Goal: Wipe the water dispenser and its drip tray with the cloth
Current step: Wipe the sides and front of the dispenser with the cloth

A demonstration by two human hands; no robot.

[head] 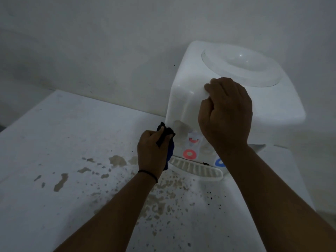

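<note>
Two hands work at a white water dispenser (183, 99) that stands against a pale wall (91, 42) on a white bench (63, 133). That bench is the broadest surface in view, and its top is blotched with brownish patches and dark specks, thickest in front of the dispenser. On top of the dispenser sits a round, domed white cover (241, 64). The right hand (225, 113) rests on the dispenser's upper front edge, fingers curled over the rim and gripping it. The left hand (152, 151), with a thin dark band around its wrist, holds a dark blue cloth (166, 132) bunched in its fingers and presses it against the dispenser's lower left front corner. At the foot of the machine the slotted white drip tray (196, 169) juts forward, just beside the left hand. Above it are a red-ringed tap (189, 154) and a blue-ringed tap (219, 162), the latter partly hidden behind the right forearm.
</note>
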